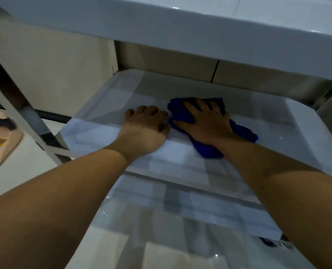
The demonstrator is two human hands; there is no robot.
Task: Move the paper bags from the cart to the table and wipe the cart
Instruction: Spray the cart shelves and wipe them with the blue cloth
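My flat right hand (205, 121) presses the blue cloth (182, 115) down to wipe the cart shelf (277, 121); my curled left hand (145, 123) leans there, holding nothing.

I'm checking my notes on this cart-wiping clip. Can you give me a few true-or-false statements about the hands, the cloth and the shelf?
1. The right hand lies flat on a blue cloth. True.
2. The cloth is on the cart's top shelf. False: it is on the middle shelf, under the top shelf.
3. The left hand holds the cloth. False: it rests beside the cloth, fingers curled.
4. No paper bags sit on the shelf being wiped. True.
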